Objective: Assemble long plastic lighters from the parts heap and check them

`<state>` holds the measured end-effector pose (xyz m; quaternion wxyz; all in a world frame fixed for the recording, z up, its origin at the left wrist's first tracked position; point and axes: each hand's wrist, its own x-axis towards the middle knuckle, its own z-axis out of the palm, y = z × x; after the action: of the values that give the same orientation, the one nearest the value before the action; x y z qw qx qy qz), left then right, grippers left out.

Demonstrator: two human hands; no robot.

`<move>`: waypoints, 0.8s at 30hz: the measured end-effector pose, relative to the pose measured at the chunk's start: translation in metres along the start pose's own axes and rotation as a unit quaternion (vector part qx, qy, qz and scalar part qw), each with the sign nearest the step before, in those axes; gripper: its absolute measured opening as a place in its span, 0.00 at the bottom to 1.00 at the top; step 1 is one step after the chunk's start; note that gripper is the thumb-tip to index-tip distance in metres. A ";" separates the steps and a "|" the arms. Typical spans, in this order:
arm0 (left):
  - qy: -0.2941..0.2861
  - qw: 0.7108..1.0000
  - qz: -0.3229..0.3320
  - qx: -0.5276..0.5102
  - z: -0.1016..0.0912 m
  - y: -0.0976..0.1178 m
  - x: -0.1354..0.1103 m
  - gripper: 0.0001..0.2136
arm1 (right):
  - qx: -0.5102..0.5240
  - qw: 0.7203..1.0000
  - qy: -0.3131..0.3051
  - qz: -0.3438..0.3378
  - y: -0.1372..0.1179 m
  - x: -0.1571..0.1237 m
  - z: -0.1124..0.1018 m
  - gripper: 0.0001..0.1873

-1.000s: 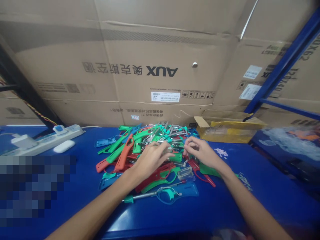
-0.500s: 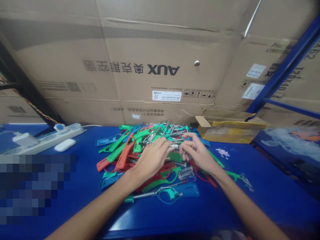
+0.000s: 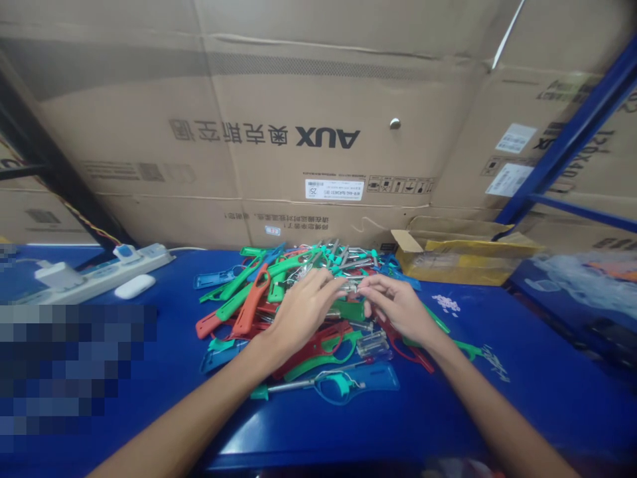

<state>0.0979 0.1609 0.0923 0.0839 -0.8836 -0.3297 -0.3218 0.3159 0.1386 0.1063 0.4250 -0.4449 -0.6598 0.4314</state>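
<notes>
Both my hands are over a pile of utility lighter parts. My left hand (image 3: 307,302) is closed around a small, pale, shiny lighter part (image 3: 350,287), whose end sticks out past the fingertips. My right hand (image 3: 393,302) has thumb and forefinger pinched at that end; anything tiny between them is too small to make out. Just beneath lies a green lighter handle (image 3: 351,310). Orange handle shells (image 3: 252,302) and green ones lie to the left. Nearer me are a clear fuel tank (image 3: 374,345) and a blue handle shell (image 3: 381,380) with a metal tube.
A white power strip (image 3: 107,272) and a white oval case (image 3: 135,286) are at left. An opened yellow-taped carton (image 3: 462,262) stands back right. Small pink pieces (image 3: 446,304) and thin whitish pieces (image 3: 495,364) lie at right. Large cardboard (image 3: 259,73) walls the back.
My right hand has come left, its fingers closing at the end of the part in my left hand. My left hand stays nearly in place. The view has shifted slightly.
</notes>
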 end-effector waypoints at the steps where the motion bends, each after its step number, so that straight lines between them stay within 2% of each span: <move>1: 0.002 1.000 0.003 0.000 0.000 -0.001 0.000 0.14 | -0.003 1.000 0.001 -0.002 -0.001 0.000 0.000 0.17; 11: -0.010 1.000 0.022 0.010 -0.003 0.000 0.001 0.14 | -0.033 0.999 -0.032 -0.017 -0.003 -0.002 -0.001 0.15; 16: 0.001 1.000 0.028 -0.003 -0.005 -0.001 0.002 0.15 | -0.052 0.998 -0.026 -0.026 -0.003 -0.003 -0.002 0.15; 24: -0.013 0.999 0.033 0.003 0.000 -0.003 0.001 0.16 | -0.100 0.993 -0.039 -0.055 -0.002 -0.004 -0.007 0.14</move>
<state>0.0967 0.1635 0.0927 0.0927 -0.8979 -0.3026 -0.3060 0.3233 0.1362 0.1096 0.3754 -0.4308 -0.7391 0.3566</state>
